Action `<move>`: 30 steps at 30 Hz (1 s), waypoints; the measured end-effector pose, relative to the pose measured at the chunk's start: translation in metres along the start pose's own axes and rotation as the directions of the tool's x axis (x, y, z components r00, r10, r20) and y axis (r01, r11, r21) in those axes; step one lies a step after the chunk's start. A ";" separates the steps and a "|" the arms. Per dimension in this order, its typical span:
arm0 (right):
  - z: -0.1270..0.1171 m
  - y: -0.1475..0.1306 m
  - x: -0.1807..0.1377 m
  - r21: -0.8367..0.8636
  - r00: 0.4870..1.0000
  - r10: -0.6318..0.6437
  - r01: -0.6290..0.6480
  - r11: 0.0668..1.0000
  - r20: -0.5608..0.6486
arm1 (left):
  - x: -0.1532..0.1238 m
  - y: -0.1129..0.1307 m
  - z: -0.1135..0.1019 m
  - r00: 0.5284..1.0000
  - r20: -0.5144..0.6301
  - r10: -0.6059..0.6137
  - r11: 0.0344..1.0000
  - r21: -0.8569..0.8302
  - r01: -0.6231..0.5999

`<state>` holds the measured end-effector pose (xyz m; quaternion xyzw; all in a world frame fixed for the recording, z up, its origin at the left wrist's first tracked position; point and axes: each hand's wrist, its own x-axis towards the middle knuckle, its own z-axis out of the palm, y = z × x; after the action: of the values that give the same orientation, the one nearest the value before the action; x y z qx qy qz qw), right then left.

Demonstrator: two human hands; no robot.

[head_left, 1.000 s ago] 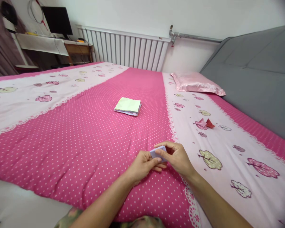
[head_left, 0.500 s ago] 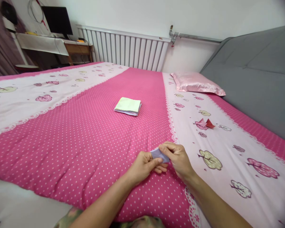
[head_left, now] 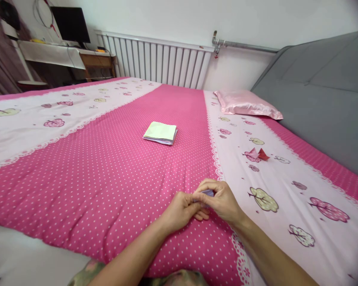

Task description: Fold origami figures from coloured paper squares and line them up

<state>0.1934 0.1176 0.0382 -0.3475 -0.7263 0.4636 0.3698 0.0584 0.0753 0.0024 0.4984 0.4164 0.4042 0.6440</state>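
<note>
Between my two hands, just above the pink bedspread, is a small folded piece of lilac paper (head_left: pixel 208 193), mostly covered by my fingers. My left hand (head_left: pixel 181 209) is closed on its near left side, thumb on top. From the right, my right hand (head_left: pixel 219 198) reaches over, its thumb and fingers pinching the paper close to the left thumb. Farther off on the dotted stripe lies a stack of square paper (head_left: pixel 160 132), pale yellow-green on top. To the right sit two folded paper pieces, one pink (head_left: pixel 252 153) and one red (head_left: pixel 263 155).
The pink and white bedspread (head_left: pixel 107 178) lies under everything. A pink pillow (head_left: pixel 247 104) rests by the grey headboard (head_left: pixel 322 87). Beyond the bed stand a white radiator (head_left: pixel 155 59) and a desk (head_left: pixel 98 61) with a monitor (head_left: pixel 71 26).
My right hand has shifted left over the lilac paper, its thumb now against the left hand's fingers. Much less of the paper shows. The stack and folded pieces stay put.
</note>
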 end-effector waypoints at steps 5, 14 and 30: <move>-0.004 0.004 0.004 0.093 0.985 0.142 -0.133 0.987 -0.095 | 0.002 0.000 -0.003 0.999 -0.044 -0.017 0.996 -0.089 0.013; -0.002 0.034 0.008 0.037 0.958 0.080 -0.073 0.997 -0.274 | 0.008 0.000 -0.005 0.994 -0.082 -0.068 0.948 -0.316 0.039; 0.058 0.027 -0.089 -0.700 0.849 -0.136 -0.318 0.640 -0.510 | -0.002 -0.005 -0.020 0.974 -0.224 0.030 0.782 -0.602 -0.163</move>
<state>0.1913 0.0267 -0.0238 -0.6192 -0.7052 0.0208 0.3447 0.0394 0.0782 -0.0054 0.2381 0.2986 0.5988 0.7040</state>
